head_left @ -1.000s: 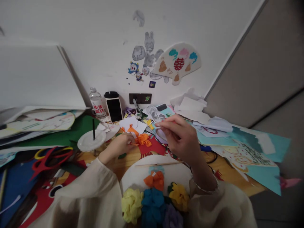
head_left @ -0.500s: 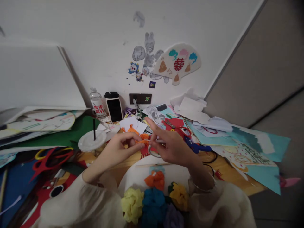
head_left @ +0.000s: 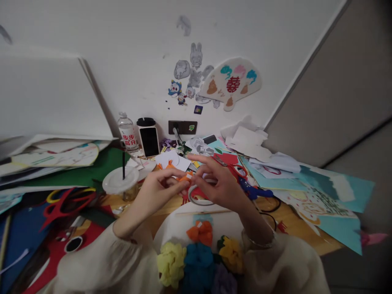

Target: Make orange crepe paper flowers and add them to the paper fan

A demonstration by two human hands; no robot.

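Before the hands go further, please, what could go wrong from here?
The orange paper piece, pinched in the left hand, might crease or tear.
The pale ring, perhaps a tape roll, hangs at the right hand and could slip off.
The lidded drink cup stands close to the left forearm, so an outward swing might knock it over.

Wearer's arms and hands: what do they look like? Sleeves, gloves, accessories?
Both the left hand and right hand are ungloved. Loose beige sleeves stop short of the wrists; the left looks gathered at its cuff. A thin, light-coloured bracelet circles the right wrist.
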